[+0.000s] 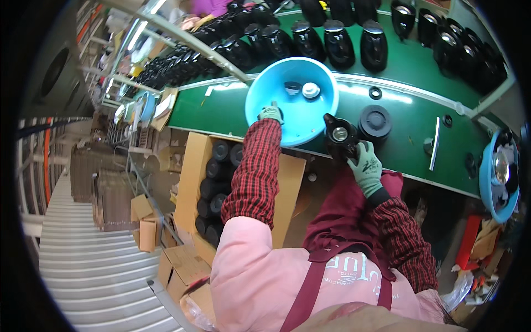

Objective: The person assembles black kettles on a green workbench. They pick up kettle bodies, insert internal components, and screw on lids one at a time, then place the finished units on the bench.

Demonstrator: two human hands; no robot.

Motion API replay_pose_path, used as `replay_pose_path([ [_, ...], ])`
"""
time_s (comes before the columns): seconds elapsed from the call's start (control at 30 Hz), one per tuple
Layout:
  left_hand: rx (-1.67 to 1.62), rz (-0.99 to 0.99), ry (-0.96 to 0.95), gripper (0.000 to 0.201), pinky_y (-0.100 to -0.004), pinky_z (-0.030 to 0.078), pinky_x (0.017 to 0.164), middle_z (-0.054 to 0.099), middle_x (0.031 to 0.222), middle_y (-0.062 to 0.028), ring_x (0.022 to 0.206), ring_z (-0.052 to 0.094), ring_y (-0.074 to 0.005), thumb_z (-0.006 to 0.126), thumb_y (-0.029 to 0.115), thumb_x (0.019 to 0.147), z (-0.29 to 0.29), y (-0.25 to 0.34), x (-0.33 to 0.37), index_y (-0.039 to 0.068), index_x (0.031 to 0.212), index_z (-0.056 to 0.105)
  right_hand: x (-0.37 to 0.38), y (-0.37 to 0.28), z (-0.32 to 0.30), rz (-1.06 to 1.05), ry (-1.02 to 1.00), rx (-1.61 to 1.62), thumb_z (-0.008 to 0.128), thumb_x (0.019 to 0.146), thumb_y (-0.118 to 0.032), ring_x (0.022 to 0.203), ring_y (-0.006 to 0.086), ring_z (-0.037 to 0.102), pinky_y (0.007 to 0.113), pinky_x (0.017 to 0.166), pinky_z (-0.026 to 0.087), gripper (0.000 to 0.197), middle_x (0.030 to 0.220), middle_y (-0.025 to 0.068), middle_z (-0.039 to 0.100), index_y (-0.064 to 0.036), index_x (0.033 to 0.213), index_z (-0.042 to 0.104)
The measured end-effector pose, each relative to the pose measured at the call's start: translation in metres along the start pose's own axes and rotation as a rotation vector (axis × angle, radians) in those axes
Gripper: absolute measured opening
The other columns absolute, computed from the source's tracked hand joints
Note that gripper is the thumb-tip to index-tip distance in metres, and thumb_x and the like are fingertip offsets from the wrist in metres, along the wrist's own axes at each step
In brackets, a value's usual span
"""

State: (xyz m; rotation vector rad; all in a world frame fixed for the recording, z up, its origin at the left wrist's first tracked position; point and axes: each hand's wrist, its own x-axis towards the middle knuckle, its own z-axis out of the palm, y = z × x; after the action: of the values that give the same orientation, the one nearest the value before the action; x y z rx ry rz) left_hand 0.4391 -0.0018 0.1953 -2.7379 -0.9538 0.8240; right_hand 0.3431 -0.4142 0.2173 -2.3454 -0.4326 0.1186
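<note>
My right hand (366, 167), in a pale green glove, is closed on the lower side of a black vacuum jug (342, 145). The jug is tilted at the bench's near edge, its spout up and left and its silvery mouth showing. My left hand (270, 114), gloved alike, reaches over the near-left rim of a light blue basin (310, 119). Its fingers are curled at a small dark thing, mostly hidden. Deeper in the basin lie a white-topped round part (311, 91) and a dark round part (292, 87). A black round lid (375, 122) rests just right of the jug.
Black jugs (338, 44) stand in rows along the green bench (412, 141). Beside my left arm, a cardboard box (193, 182) holds several black cylinders (213, 188). A metal strip (435, 144) and another blue basin (484, 182) are on the right. Roller conveyor (99, 265) runs left.
</note>
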Motion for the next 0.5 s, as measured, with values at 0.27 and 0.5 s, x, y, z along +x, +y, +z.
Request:
replay_pose_path([
  [0.27, 0.011, -0.091, -0.100, 0.100, -0.0534, 0.046, 0.116, 0.055, 0.157, -0.0160, 0.144, 0.054, -0.0328, 0.088, 0.058, 0.079, 0.004, -0.010, 0.009, 0.016, 0.161, 0.050, -0.003, -0.002, 0.005, -0.040, 0.000, -0.013, 0.085, 0.080, -0.026, 0.112, 0.0367, 0.068, 0.046, 0.089, 0.057, 0.057, 0.136, 0.0154, 0.055, -0.0077, 0.126, 0.057],
  [0.5, -0.316, 0.144, 0.102, 0.079, -0.0511, 0.034, 0.126, 0.056, 0.157, -0.0214, 0.149, 0.048, -0.0402, 0.076, 0.054, 0.088, 0.066, -0.043, 0.042, 0.010, 0.151, 0.060, -0.003, -0.017, -0.002, -0.147, 0.033, 0.053, 0.083, 0.083, -0.025, 0.107, 0.0401, 0.066, 0.048, 0.085, 0.056, 0.055, 0.131, 0.0183, 0.055, -0.0059, 0.126, 0.056],
])
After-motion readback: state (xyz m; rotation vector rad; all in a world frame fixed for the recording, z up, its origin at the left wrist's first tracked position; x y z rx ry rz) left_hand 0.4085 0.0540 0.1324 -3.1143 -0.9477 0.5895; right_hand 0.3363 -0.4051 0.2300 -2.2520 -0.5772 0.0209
